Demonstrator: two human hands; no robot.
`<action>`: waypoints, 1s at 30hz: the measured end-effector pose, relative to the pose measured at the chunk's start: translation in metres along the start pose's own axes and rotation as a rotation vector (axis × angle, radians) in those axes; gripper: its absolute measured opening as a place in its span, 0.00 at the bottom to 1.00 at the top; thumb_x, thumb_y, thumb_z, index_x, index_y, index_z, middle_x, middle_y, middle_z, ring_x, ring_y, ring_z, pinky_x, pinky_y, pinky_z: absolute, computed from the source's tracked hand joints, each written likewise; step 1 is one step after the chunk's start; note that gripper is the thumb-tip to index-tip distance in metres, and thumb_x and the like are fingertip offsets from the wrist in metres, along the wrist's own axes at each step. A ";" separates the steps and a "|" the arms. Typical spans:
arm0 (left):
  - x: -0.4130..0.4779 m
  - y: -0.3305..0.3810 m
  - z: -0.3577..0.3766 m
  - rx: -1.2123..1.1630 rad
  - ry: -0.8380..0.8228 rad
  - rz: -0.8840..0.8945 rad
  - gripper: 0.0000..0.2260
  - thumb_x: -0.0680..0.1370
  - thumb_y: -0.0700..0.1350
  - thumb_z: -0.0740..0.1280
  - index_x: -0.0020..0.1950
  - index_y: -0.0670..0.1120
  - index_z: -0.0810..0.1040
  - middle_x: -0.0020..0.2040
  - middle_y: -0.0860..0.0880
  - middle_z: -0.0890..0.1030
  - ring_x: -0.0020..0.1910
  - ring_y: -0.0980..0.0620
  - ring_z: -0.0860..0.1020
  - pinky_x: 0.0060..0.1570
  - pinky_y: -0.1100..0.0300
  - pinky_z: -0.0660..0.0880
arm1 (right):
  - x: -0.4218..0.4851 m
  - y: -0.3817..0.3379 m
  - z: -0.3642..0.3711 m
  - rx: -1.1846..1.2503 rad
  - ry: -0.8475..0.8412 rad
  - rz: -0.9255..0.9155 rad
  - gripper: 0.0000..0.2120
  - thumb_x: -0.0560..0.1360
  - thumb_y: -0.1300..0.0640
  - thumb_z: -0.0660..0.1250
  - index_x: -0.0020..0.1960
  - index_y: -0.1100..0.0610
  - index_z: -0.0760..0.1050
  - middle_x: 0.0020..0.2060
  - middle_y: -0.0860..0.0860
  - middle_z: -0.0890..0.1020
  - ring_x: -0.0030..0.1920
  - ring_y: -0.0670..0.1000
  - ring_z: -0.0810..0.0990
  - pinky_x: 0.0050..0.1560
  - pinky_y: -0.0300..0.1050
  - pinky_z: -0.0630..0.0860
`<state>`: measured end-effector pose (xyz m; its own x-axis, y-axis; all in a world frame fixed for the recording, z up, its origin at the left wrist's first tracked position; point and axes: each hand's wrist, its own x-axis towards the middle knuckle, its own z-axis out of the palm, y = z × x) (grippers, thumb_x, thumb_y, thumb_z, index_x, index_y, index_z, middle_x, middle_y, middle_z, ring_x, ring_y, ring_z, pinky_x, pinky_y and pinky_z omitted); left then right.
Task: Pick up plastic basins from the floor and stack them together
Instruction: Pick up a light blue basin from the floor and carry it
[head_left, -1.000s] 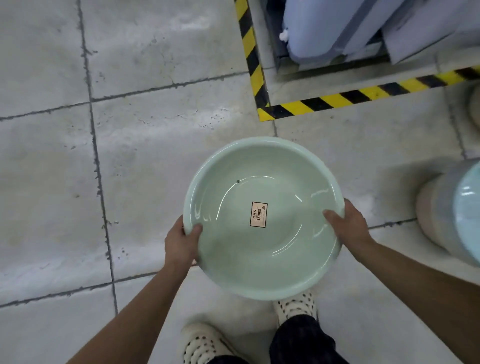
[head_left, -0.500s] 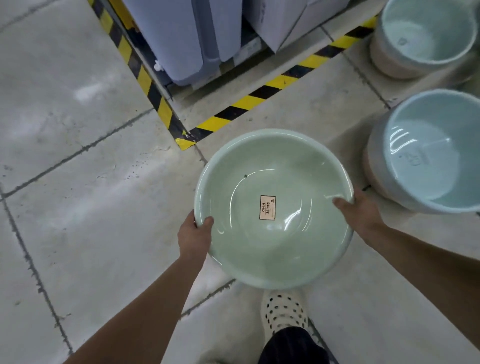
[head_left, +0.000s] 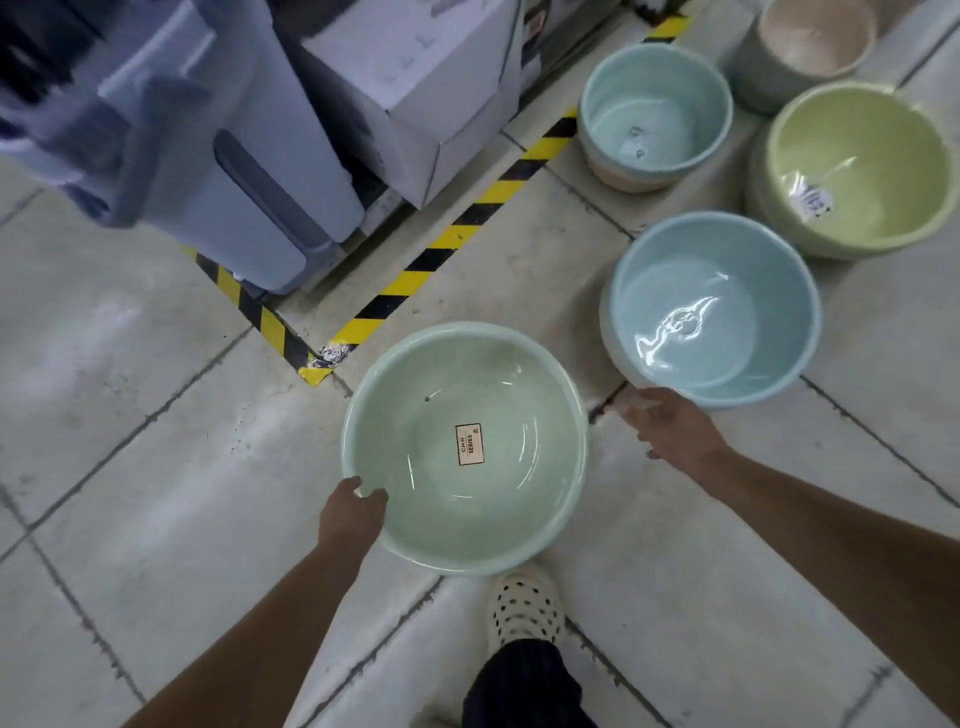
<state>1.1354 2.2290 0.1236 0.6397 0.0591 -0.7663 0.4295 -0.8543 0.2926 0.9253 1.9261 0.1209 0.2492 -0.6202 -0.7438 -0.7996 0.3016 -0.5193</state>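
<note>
My left hand (head_left: 350, 514) grips the near-left rim of a pale green basin (head_left: 467, 493) with a small label inside, held above the floor. My right hand (head_left: 670, 428) is off that basin, fingers loosely spread, just below the rim of a light blue stack of basins (head_left: 711, 306) on the floor. Behind it stand a smaller light blue stack (head_left: 654, 114), a yellow-green stack (head_left: 857, 166) and a pinkish-beige stack (head_left: 815, 41).
Yellow-and-black hazard tape (head_left: 415, 280) marks a zone holding grey-blue plastic bins (head_left: 249, 171) and a white box (head_left: 415, 93) at the upper left. My shoe (head_left: 524, 608) is under the held basin. Grey tiled floor (head_left: 130, 467) spreads to the left.
The view swung right, bringing more basin stacks into sight. My right hand let go of the green basin's rim and moved toward the light blue stack; the left hand still holds the basin.
</note>
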 end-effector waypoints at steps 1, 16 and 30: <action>-0.020 0.014 0.000 -0.020 -0.049 0.011 0.24 0.73 0.47 0.68 0.68 0.43 0.74 0.65 0.38 0.77 0.63 0.38 0.76 0.64 0.50 0.73 | -0.013 -0.005 -0.021 0.029 0.025 0.025 0.20 0.73 0.52 0.72 0.63 0.53 0.73 0.52 0.55 0.79 0.45 0.54 0.78 0.43 0.48 0.76; -0.162 0.264 0.152 -0.203 -0.189 0.056 0.11 0.70 0.55 0.69 0.49 0.51 0.80 0.53 0.42 0.83 0.55 0.40 0.80 0.57 0.50 0.75 | 0.031 -0.073 -0.273 -0.122 0.058 0.084 0.26 0.73 0.43 0.69 0.67 0.54 0.72 0.51 0.53 0.83 0.51 0.59 0.82 0.55 0.56 0.80; -0.050 0.273 0.312 -0.210 -0.135 0.005 0.28 0.74 0.45 0.72 0.71 0.43 0.68 0.67 0.43 0.76 0.59 0.45 0.77 0.54 0.59 0.71 | 0.214 0.015 -0.267 -0.159 -0.022 0.202 0.31 0.72 0.43 0.72 0.70 0.56 0.70 0.59 0.54 0.80 0.52 0.57 0.80 0.56 0.54 0.78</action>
<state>1.0219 1.8317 0.0632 0.5571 -0.0266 -0.8300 0.5585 -0.7277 0.3982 0.8204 1.6047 0.0659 0.0859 -0.5429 -0.8354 -0.9100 0.2986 -0.2877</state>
